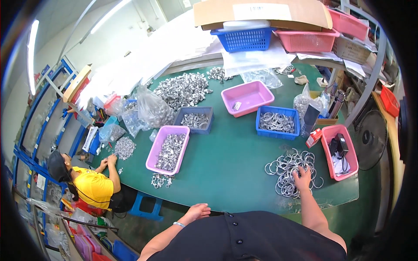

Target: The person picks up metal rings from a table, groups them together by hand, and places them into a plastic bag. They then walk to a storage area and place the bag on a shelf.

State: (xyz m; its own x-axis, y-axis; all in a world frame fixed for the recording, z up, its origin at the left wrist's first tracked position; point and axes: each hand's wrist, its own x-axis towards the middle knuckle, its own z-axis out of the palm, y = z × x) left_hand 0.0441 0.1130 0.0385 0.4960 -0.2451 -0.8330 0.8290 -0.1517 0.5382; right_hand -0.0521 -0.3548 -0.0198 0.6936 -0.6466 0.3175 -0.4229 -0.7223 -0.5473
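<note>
At the right of the green table lies a loose pile of silvery metal rings (pixel 287 174), several with an open gap like hose clamps. My right hand (pixel 303 179) reaches onto the pile with its fingers apart, touching the rings; no ring is plainly gripped. My left hand (pixel 198 212) hovers by the front edge of the table, fingers stretched out and holding nothing. A blue basket (pixel 278 135) of similar rings stands just behind the pile. Left of the middle, a pink basket (pixel 151 163) holds smaller metal clamps, with a few more clamps (pixel 162 180) lying at its near end.
A pink bin (pixel 355 167) with a black device stands at the right edge, beside a small red box (pixel 314 137). Farther back are an empty-looking pink tray (pixel 237 111), a grey-blue basket (pixel 210 126) and a clamp heap (pixel 183 89). A person in yellow (pixel 93 185) works at the left.
</note>
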